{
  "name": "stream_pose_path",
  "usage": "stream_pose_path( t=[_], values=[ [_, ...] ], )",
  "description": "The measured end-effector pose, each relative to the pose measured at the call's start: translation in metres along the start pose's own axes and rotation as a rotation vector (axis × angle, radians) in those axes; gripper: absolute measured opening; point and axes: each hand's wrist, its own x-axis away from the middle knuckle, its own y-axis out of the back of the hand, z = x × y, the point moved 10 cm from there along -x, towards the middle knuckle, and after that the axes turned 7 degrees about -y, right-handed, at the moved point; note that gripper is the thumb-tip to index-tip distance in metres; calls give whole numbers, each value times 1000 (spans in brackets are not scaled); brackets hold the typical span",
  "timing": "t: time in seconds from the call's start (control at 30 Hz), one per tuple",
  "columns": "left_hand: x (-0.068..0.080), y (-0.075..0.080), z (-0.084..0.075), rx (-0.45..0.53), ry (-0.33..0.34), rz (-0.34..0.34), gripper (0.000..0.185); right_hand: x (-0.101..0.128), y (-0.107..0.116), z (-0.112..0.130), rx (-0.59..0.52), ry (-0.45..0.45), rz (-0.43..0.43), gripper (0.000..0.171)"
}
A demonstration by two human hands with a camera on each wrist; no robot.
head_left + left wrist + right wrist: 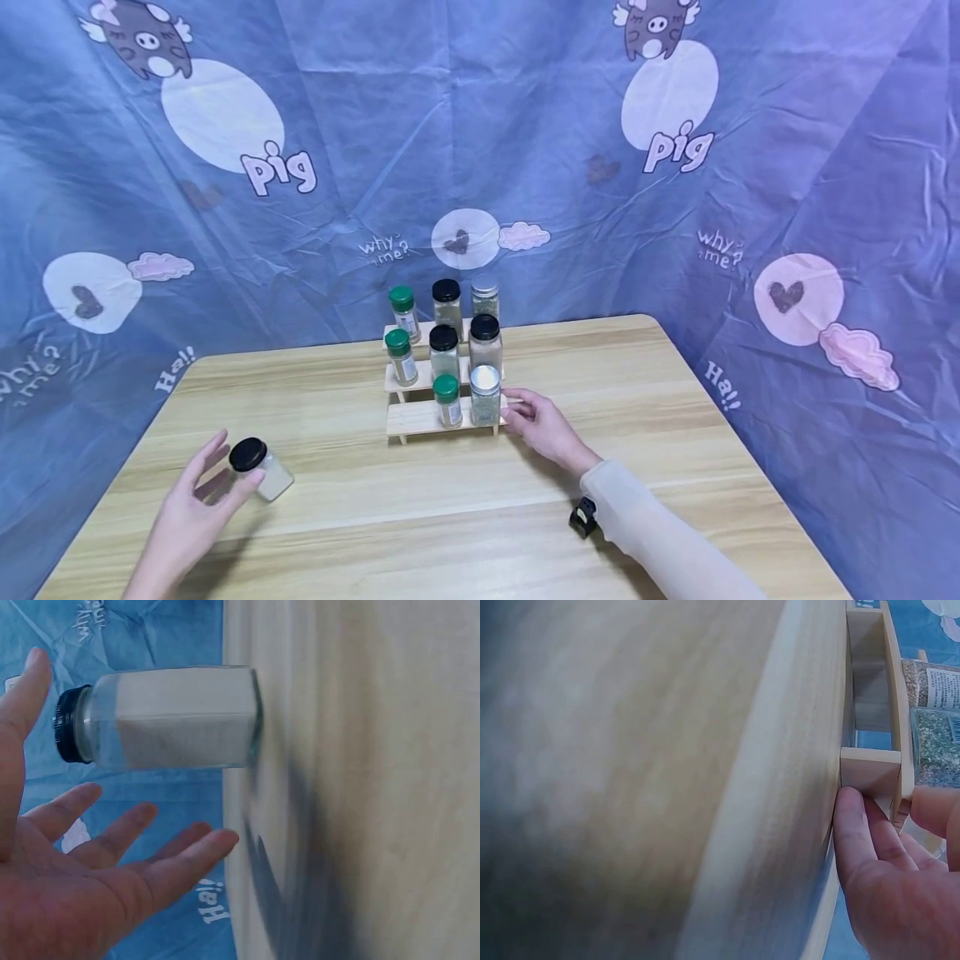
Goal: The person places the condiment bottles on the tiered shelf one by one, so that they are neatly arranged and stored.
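A clear glass jar of pale powder with a black lid [274, 478] stands on the table at the left. Around it, with fingers and thumb spread apart, is my left hand [187, 508]; the left wrist view shows a gap between the palm and the jar [184, 720]. My right hand [542, 427] grips the right end of the lowest tier of a wooden spice rack [420, 419]. In the right wrist view the thumb [934, 810] lies over the shelf's edge and the fingers [853, 825] reach under it, by the rack's leg [870, 766].
On the rack's three tiers stand several spice jars: green-capped ones [447, 406], black-lidded ones [445, 360] and silver-lidded ones [485, 400]. A blue printed cloth [360, 150] hangs behind the wooden table [360, 533]. A black band [583, 517] sits at the right wrist.
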Motion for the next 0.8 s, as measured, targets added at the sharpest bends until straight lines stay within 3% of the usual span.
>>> stream_pose_path(
  t=[0.2, 0.5, 0.7, 0.8],
  values=[
    [0, -7, 6, 12, -11, -13, 91, -1, 0, -2, -11, 11, 6, 45],
    [0, -8, 0, -34, -94, -107, 52, -1, -1, -1, -9, 15, 13, 46],
    [2, -9, -6, -26, -161, -124, 47, -1, -1, -1, -5, 9, 9, 46],
    [2, -12, -8, -20, -158, -129, 49, -1, -1, -2, -7, 4, 8, 46]
  ],
)
